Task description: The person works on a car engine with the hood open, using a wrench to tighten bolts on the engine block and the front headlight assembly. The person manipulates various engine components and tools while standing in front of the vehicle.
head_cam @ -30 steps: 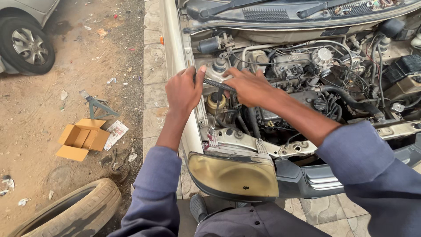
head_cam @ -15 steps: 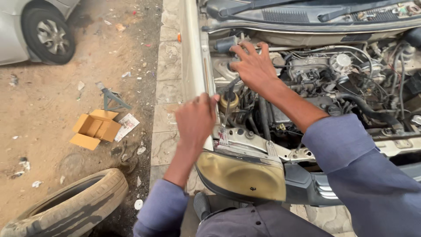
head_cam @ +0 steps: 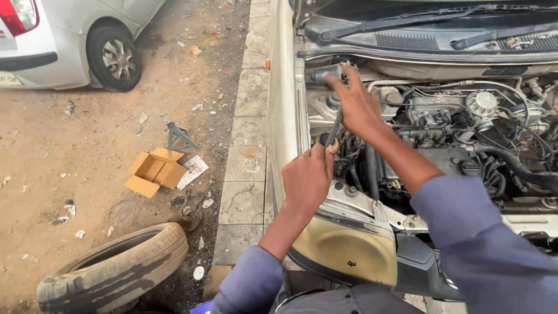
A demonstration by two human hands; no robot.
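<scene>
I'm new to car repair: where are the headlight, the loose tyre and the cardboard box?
headlight [head_cam: 349, 250], head view, middle of its yellowed lens.
loose tyre [head_cam: 110, 276], head view, upper tread.
cardboard box [head_cam: 154, 170], head view, open inside.

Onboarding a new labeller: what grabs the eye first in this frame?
Two hands meet over the open engine bay at the centre: the left hand is closed around the lower end of a dark slim tool, and the right hand grips it higher up. A yellowed headlight sits just below them. On the dirt to the left lie an open cardboard box and a worn tyre.
</scene>
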